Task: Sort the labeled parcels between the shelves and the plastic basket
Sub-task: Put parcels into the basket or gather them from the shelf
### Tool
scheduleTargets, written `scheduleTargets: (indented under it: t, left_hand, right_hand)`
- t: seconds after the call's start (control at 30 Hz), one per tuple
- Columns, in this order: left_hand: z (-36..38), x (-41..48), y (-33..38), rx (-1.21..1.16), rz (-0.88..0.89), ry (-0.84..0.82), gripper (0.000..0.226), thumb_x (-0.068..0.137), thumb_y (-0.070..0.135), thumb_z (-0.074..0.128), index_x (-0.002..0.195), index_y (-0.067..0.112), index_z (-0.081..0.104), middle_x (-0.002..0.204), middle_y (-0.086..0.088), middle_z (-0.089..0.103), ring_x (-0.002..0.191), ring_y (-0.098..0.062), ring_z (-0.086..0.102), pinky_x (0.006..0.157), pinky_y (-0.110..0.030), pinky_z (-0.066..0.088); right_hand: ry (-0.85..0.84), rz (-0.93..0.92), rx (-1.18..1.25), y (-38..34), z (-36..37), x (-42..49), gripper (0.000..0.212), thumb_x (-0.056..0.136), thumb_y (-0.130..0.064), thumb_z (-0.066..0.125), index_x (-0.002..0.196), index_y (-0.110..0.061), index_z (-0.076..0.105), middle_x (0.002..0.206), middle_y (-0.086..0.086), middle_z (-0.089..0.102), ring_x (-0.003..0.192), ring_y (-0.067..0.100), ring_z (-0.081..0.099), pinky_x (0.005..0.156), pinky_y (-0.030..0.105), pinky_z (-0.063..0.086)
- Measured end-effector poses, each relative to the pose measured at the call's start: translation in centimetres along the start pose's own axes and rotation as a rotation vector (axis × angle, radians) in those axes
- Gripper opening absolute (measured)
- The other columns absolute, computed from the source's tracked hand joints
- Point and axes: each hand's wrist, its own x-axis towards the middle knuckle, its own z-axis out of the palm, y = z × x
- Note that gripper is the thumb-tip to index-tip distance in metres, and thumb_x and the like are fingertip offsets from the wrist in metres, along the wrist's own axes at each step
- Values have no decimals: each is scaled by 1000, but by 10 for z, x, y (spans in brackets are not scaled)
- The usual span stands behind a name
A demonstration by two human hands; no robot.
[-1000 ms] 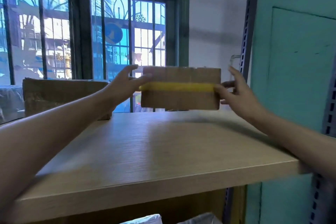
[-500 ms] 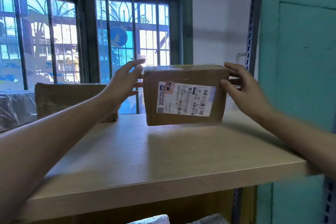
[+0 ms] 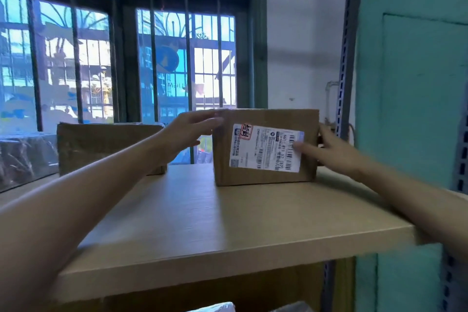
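A brown cardboard parcel (image 3: 266, 178) stands on the wooden shelf board (image 3: 228, 223) at the back right, its white shipping label (image 3: 266, 147) facing me. My left hand (image 3: 188, 132) lies with straight fingers against the parcel's upper left corner. My right hand (image 3: 334, 152) holds the parcel's right end, thumb across the label and fingers round the right side. Both hands are blurred by motion. No basket is in view.
A second brown box (image 3: 101, 144) sits on the shelf to the left, with a plastic-wrapped bundle (image 3: 22, 157) beyond it. A barred window is behind. A metal shelf upright (image 3: 342, 83) and a teal wall (image 3: 417, 109) close the right side. White bags (image 3: 215, 308) show below.
The parcel was turned from its taped face to its label face, then lowered from the air onto the shelf board. My right thumb has come round onto the label.
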Motion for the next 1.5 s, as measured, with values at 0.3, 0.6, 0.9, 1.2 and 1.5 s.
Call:
scheduleTargets:
  t: [0.3, 0.6, 0.9, 1.2, 1.5]
  left_hand:
    - [18, -39, 61, -150, 190, 33, 23, 85, 14, 63, 107, 16, 56, 87, 15, 62, 65, 16, 60, 49, -1, 42]
    - [81, -147, 128, -381, 341, 81, 64, 88, 30, 59, 142, 33, 25, 125, 4, 50, 98, -1, 56, 81, -28, 51]
    - [225, -267, 109, -402, 106, -223, 49, 72, 54, 67, 113, 29, 55, 114, 3, 62, 102, -13, 60, 92, -40, 51]
    - [427, -420, 23, -398, -384, -531, 45, 70, 58, 67, 100, 29, 49, 104, -1, 55, 110, -28, 53, 88, -39, 49]
    - [554, -500, -55, -287, -635, -1120, 36, 88, 29, 61, 119, 12, 57, 122, -14, 60, 87, -1, 66, 76, -17, 54]
  right_hand:
    - [439, -116, 229, -45, -47, -60, 57, 80, -49, 62, 127, -22, 45, 115, 1, 63, 88, 12, 65, 74, 36, 56]
    - [771, -136, 336, -85, -88, -237, 46, 69, -27, 56, 115, -21, 51, 104, -5, 62, 88, 6, 60, 70, 20, 49]
    - [1051, 311, 269, -12, -83, -435, 60, 81, -37, 67, 132, -24, 39, 126, -4, 50, 113, 13, 51, 86, 22, 46]
    - [851, 794, 448, 122, 2, -600, 66, 84, -28, 65, 138, -25, 27, 121, -6, 58, 105, 7, 60, 91, 29, 49]
    - [810, 1097, 308, 233, 15, -713, 84, 92, -10, 53, 146, -16, -11, 134, -16, 25, 118, 1, 34, 67, -12, 27]
